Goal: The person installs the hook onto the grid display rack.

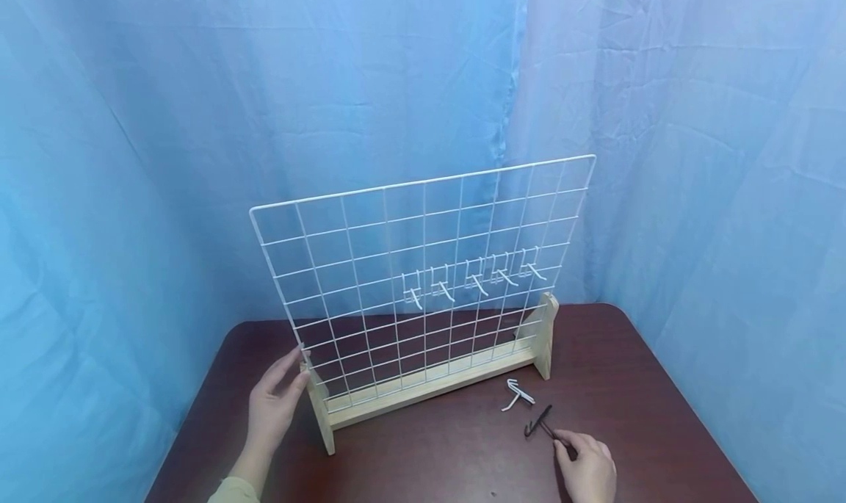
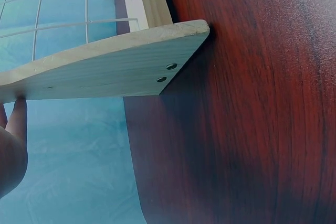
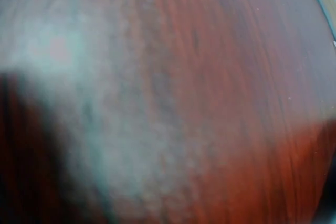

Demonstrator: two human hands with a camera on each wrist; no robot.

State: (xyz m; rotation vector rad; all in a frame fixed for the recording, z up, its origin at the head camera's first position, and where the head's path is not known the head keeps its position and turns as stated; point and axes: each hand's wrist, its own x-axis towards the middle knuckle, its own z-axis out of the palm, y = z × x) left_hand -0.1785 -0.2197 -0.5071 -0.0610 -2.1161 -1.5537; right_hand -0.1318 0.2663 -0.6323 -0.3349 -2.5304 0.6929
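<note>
A white wire grid panel (image 1: 403,268) stands upright in a pale wooden stand (image 1: 429,399). My left hand (image 1: 272,400) grips the top of the stand's left end piece, close to the grid's edge. In the left wrist view, fingertips (image 2: 20,111) meet the outer face of that wooden end piece (image 2: 115,72). Low at the right front, my right hand (image 1: 587,465) pinches a black hook (image 1: 543,421) by its stem between thumb and fingers. A loose white hook (image 1: 518,394) lies on the table just beyond it. The right wrist view shows mostly blurred tabletop.
Several white hooks (image 1: 477,284) hang in a row on the middle and right of the grid, their prongs facing me. Everything stands on a dark reddish wood table (image 1: 648,407). Blue curtains (image 1: 370,84) enclose the back and sides.
</note>
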